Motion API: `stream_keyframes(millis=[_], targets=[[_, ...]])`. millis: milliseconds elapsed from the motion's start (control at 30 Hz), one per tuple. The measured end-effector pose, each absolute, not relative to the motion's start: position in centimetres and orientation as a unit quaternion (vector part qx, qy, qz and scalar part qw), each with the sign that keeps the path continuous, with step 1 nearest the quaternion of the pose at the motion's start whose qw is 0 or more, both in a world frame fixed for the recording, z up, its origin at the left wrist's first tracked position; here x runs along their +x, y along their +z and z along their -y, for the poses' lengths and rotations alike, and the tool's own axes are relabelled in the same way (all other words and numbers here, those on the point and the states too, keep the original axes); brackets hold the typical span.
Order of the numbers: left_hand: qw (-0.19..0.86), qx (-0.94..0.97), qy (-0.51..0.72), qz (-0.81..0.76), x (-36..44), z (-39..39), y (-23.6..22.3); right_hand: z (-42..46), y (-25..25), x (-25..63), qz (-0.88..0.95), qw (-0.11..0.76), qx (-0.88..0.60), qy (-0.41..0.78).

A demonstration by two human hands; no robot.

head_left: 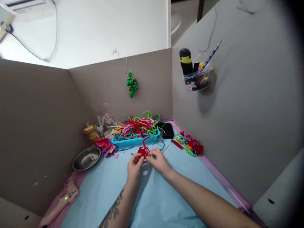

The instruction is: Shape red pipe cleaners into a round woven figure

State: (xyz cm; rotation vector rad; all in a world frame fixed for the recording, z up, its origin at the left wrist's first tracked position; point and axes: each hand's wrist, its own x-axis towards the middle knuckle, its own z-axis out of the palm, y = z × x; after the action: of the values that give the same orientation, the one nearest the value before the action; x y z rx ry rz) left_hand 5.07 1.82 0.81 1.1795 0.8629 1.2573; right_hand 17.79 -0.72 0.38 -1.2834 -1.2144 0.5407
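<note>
Blue tray (136, 140) at twelve o'clock, heaped with coloured stems; right hand (158, 160) and left hand (136, 162) — both pinching the red fuzzy piece (143, 152) between them, nearer than the tray; phone (168, 130) at one o'clock.

We're looking in on a small craft nook, the blue tray (136, 141) brimming with bright fuzzy stems, finished colourful pieces (189, 144) sitting right of the tray, a pink glue gun (62, 204) lying left of it, grey panels (147, 85) boxing everything in.
</note>
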Motion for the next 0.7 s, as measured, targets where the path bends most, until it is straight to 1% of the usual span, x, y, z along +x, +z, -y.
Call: stream_keyframes(millis=[133,300,400,567,700], targets=[[0.563,0.509,0.525,-0.386,4.8,-2.1,1.0,0.7,0.9,18.6,0.523,0.618,-0.537,0.237],[0.583,0.528,0.498,-0.365,4.8,-2.3,0.6,0.5,0.9,19.4,0.522,0.606,-0.491,0.346],[0.601,0.530,0.478,-0.360,4.8,-2.3,0.3,0.6,1.1,19.5,0.519,0.599,-0.475,0.381],[0.620,0.528,0.456,-0.361,4.8,-2.2,0.4,0.9,1.5,19.9,0.554,0.578,-0.472,0.369],[0.622,0.526,0.450,-0.367,4.8,-2.1,0.6,0.8,1.5,20.0,0.578,0.573,-0.476,0.333]])
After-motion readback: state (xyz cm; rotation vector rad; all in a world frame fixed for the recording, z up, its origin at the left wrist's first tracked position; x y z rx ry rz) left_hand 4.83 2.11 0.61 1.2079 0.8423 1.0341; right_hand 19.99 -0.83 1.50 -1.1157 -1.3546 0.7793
